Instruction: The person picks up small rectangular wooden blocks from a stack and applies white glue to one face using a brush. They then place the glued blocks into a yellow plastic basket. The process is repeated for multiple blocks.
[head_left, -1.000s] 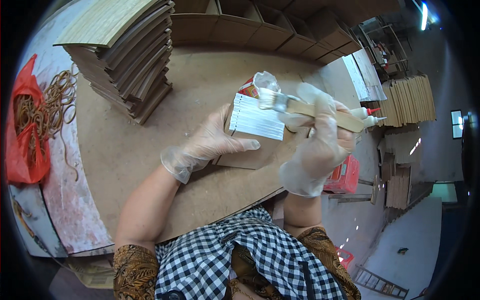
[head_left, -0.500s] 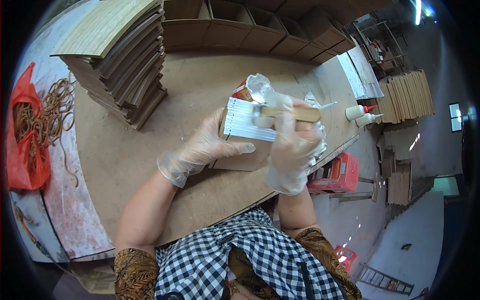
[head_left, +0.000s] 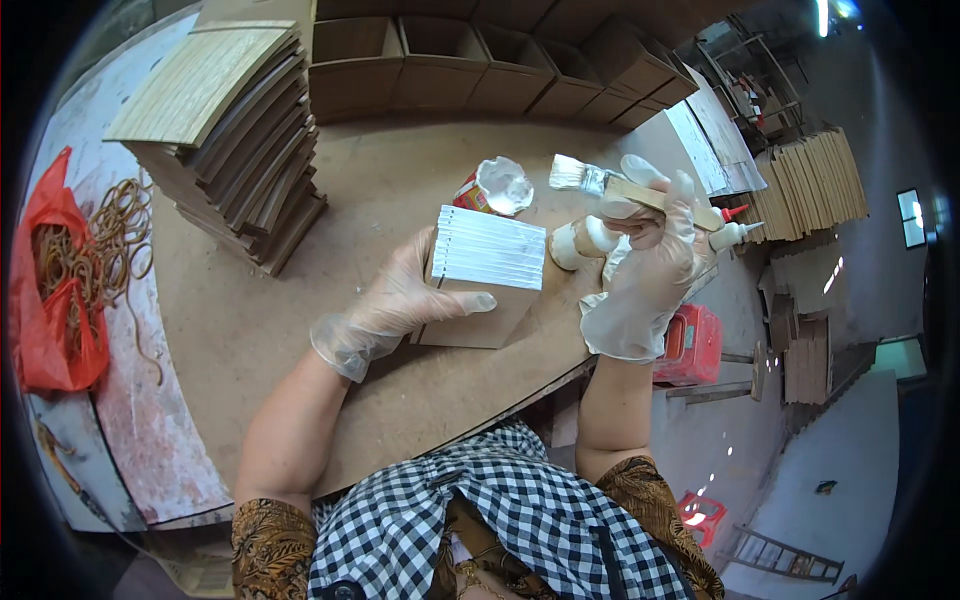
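My left hand (head_left: 385,295), in a clear thin glove, is closed around the left side of a stack of thin boards (head_left: 475,320). The stack's upward-facing edges (head_left: 488,247) are coated white, with narrow lines between the boards. Away to the right, my gloved right hand (head_left: 655,255) grips a wooden-handled paintbrush (head_left: 633,192). Its white-smeared bristles point left, apart from the stack. Just beyond the stack lies a red tin (head_left: 505,187) with thick white matter around its mouth. A white-topped jar (head_left: 580,243) is between the stack and my right hand.
Curved boards (head_left: 225,130) are piled at the far left, and open brown boxes (head_left: 440,60) line the back of the table. A red bag (head_left: 60,300) with cord-like bands sits left. White squeeze bottles (head_left: 730,237) and a red stool (head_left: 690,345) are at right.
My right hand has carried the brush off the stack, up and to the right. The white edges and the jar now show more fully. My left hand keeps its hold.
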